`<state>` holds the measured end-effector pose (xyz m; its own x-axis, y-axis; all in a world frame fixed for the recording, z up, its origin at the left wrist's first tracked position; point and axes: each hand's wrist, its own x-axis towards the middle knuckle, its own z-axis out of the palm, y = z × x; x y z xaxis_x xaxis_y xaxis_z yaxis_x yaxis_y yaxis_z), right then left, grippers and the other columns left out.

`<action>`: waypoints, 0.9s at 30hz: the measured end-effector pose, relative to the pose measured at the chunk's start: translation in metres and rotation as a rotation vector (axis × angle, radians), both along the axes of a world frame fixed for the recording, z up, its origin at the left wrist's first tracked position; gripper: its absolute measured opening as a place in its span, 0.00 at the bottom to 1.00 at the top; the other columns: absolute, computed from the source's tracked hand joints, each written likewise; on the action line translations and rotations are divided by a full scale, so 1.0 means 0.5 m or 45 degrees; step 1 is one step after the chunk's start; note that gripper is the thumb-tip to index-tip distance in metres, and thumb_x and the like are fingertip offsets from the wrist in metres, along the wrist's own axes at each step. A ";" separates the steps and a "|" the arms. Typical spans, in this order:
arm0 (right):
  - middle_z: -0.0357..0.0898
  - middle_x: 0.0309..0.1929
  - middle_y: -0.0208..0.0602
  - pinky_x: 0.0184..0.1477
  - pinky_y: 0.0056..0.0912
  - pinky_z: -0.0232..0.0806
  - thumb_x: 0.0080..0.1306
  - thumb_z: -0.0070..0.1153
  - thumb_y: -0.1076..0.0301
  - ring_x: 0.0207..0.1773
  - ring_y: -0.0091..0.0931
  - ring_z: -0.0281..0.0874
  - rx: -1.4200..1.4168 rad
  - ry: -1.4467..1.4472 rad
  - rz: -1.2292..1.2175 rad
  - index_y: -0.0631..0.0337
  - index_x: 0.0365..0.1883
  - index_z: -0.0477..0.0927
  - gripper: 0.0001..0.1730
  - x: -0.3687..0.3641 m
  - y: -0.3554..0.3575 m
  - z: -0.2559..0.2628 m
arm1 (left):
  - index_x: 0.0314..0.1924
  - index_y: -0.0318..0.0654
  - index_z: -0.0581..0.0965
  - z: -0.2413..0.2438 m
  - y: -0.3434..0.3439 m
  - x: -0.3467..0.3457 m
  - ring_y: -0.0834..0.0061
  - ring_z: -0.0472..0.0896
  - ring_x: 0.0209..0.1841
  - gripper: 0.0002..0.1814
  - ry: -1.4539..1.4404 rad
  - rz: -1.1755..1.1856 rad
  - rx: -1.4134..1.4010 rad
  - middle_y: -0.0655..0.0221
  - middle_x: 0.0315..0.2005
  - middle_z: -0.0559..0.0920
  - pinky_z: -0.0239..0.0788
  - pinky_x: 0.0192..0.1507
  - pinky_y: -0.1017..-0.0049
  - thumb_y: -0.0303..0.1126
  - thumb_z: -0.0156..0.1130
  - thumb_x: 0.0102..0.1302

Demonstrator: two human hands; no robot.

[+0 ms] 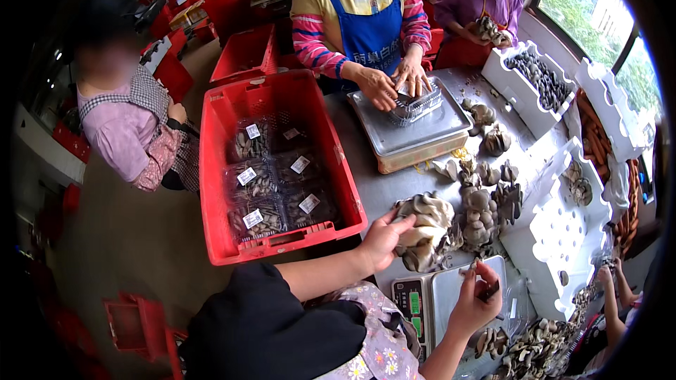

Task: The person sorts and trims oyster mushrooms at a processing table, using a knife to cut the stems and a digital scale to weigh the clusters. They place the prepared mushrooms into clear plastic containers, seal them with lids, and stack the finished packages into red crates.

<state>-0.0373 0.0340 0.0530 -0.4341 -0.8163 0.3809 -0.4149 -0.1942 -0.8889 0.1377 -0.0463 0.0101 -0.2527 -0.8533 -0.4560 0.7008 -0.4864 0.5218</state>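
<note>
My left hand (383,243) grips a large cluster of oyster mushrooms (425,226), pale stems and gills turned up, above the metal table. Lower right, my right hand (478,295) has its fingertips pinched on small mushroom pieces (488,291), one of them dark; the fingers partly hide them. Beneath that hand is a digital scale (444,295) with a lit green display and a metal pan. More oyster mushroom clusters (479,214) lie on the table just beyond my left hand. Beside the scale's pan, some loose mushrooms (491,342) sit in clear plastic.
A red crate (282,82) at left holds several labelled mushroom packs (260,182). Across the table, a person's hands (393,84) press a clear plastic box (417,108) on another scale (383,134). White foam boxes (552,232) line the right side, near a mushroom heap (533,348).
</note>
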 end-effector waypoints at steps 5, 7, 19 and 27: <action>0.78 0.34 0.32 0.39 0.21 0.68 0.67 0.56 0.75 0.37 0.18 0.73 0.483 -0.094 0.066 0.69 0.42 0.78 0.07 -0.026 -0.025 -0.013 | 0.57 0.41 0.73 -0.003 -0.013 0.035 0.70 0.81 0.50 0.17 -0.026 0.120 0.005 0.68 0.49 0.81 0.74 0.53 0.66 0.32 0.60 0.69; 0.69 0.27 0.25 0.31 0.20 0.59 0.68 0.55 0.73 0.28 0.16 0.62 0.353 -0.020 0.156 0.65 0.42 0.71 0.08 -0.014 -0.023 0.000 | 0.58 0.38 0.72 -0.014 -0.009 0.045 0.68 0.80 0.53 0.18 0.028 0.043 -0.068 0.65 0.51 0.80 0.72 0.56 0.64 0.32 0.57 0.71; 0.74 0.22 0.36 0.25 0.28 0.61 0.60 0.59 0.79 0.22 0.28 0.71 0.134 0.388 0.238 0.65 0.30 0.78 0.02 -0.083 -0.007 0.078 | 0.63 0.34 0.68 0.049 0.015 0.003 0.65 0.79 0.56 0.20 0.183 -0.604 -0.164 0.60 0.55 0.77 0.72 0.59 0.63 0.30 0.53 0.72; 0.73 0.18 0.38 0.23 0.30 0.61 0.57 0.60 0.78 0.18 0.32 0.70 0.155 0.436 0.311 0.63 0.28 0.79 0.03 -0.113 0.013 0.068 | 0.62 0.33 0.68 0.059 0.018 -0.007 0.65 0.78 0.56 0.20 0.157 -0.692 -0.062 0.60 0.54 0.77 0.71 0.59 0.62 0.28 0.52 0.72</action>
<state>-0.0937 0.0406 0.0868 -0.0881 -0.9273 0.3637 -0.6443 -0.2254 -0.7308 0.1341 -0.0374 0.0395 -0.7110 -0.6047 -0.3589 0.4130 -0.7722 0.4828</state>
